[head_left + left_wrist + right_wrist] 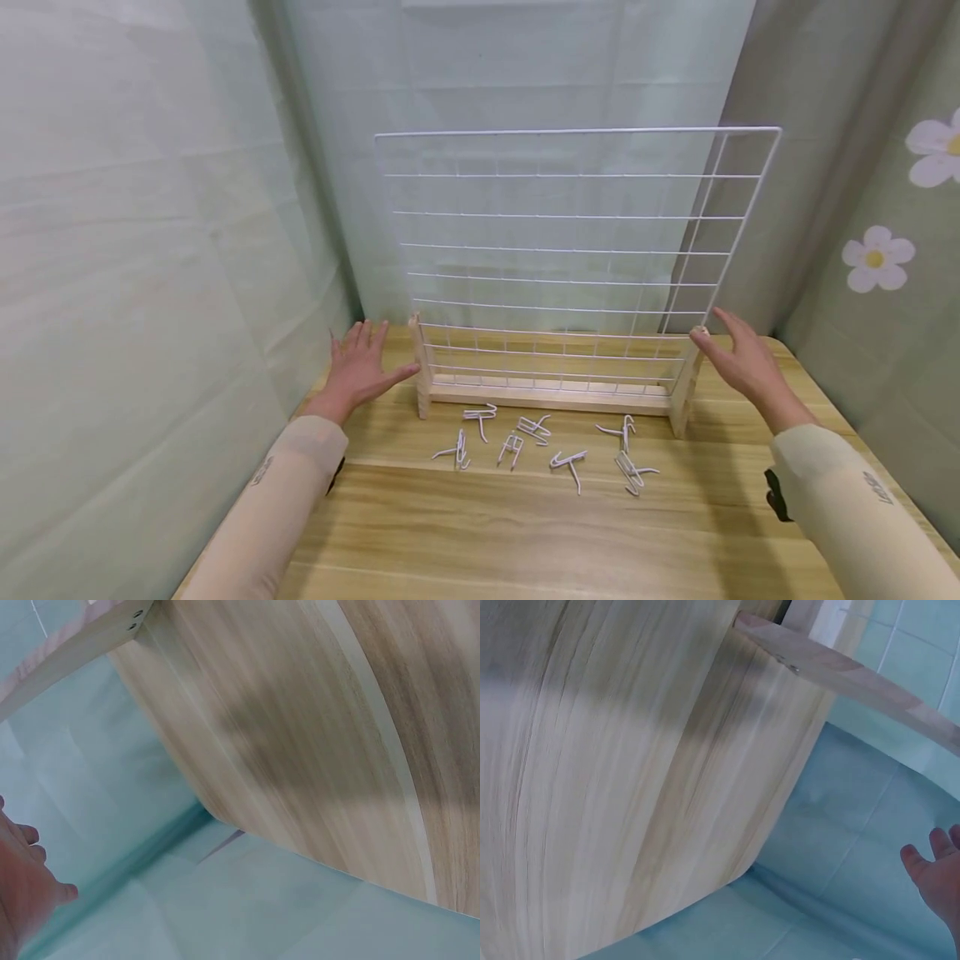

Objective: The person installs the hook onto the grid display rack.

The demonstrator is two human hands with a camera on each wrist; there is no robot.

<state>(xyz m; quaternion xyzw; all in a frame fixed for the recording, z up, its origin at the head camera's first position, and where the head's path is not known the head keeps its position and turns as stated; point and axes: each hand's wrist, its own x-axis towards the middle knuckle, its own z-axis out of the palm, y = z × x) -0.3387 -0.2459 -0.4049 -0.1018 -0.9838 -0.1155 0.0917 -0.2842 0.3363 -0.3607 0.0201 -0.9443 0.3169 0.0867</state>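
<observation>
A white wire grid panel stands upright in a wooden base on the table. My left hand is spread beside the base's left end, its thumb pointing at the left side post. My right hand is at the other end with fingers extended, thumb right at the top of the right side post. Both hands hold nothing. In front of the base lie several white wire hooks, among them one on the left and one on the right.
Below the hooks the wooden tabletop stretches toward me. Pale green cloth hangs at the left and behind the rack. On the right, the curtain carries white flowers. The left wrist view shows the table's edge.
</observation>
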